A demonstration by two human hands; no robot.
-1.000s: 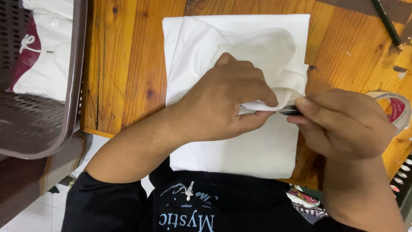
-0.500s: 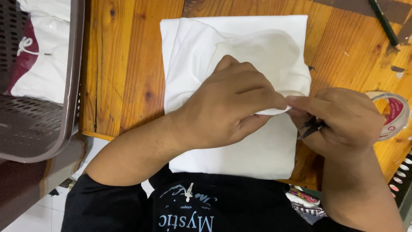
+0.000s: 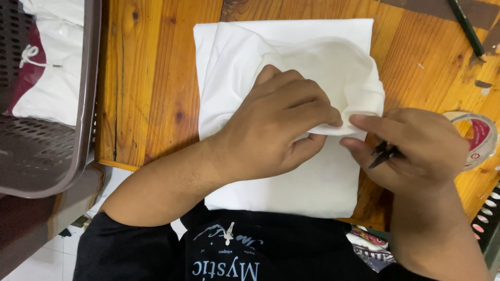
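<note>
A folded white cloth [image 3: 291, 67] lies flat on the wooden table [image 3: 151, 93]. My left hand [image 3: 276, 125] rests on its middle and pinches a raised edge of the cloth at its right side. My right hand [image 3: 411, 148] meets it there, fingertips touching the same edge, with a small black tool [image 3: 384, 152] held between its fingers. What kind of tool it is I cannot tell, as the hand covers most of it.
A brown perforated plastic basket [image 3: 47, 156] with white and maroon fabric stands at the left, off the table edge. A roll of clear tape [image 3: 476, 138] sits by my right hand. A dark pencil [image 3: 466, 26] lies at the far right.
My right hand has drawn slightly right and lowered, so the black tool now points down-left away from the cloth edge. The left hand keeps its pinch on the cloth.
</note>
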